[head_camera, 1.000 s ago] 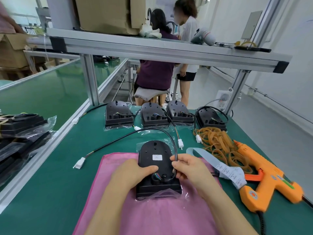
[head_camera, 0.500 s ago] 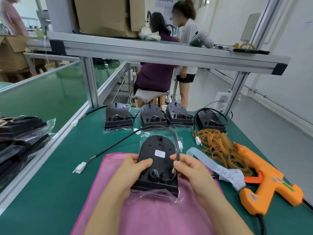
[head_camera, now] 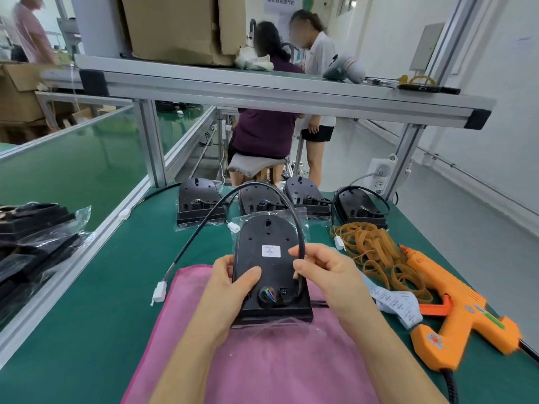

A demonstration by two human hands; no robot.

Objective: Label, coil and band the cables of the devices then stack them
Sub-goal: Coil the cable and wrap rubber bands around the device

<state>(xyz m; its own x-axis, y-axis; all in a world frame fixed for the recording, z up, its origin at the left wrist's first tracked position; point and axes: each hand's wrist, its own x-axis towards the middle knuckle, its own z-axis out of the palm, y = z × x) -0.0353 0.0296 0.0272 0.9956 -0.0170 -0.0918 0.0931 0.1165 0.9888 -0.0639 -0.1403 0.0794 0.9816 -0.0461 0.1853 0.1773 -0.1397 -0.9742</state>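
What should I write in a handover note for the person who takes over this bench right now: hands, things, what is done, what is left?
Left hand grips the black device by its left edge, tilted over the pink cloth.
Right hand pinches its cable near the base; the cable arcs over the device and its white connector lies beside the cloth.
Done: a white label is on this device.
Left: coil this cable, band it from the rubber bands, stack it. Four more devices wait in the rear row, unstacked.
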